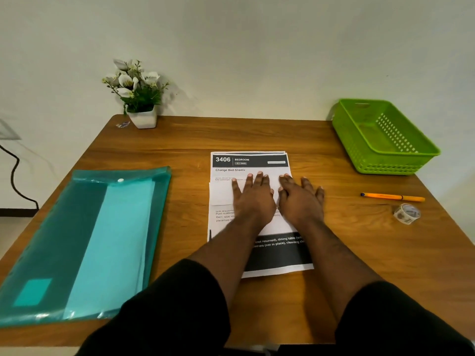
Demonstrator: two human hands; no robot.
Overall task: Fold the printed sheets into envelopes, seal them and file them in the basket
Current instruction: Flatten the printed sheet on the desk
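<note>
**Hands flat on the printed sheets: risks and setting**

Your left hand (253, 199) and right hand (300, 201) lie released and flat, side by side, pressing the printed sheets (250, 163) at the tabletop's (257, 134) centre; they grasp nothing. More than one sheet appears stacked, edges slightly offset, so a fold made now would likely come out crooked or catch two sheets. The green basket (401, 165) waits empty at 2 o'clock; pen (393, 197) and tape roll (407, 214) lie at 3 o'clock, a teal folder (84, 240) at 9 o'clock, a potted plant (138, 96) at 11 o'clock. The wood-grain surface meets a plain pale wall.
</note>
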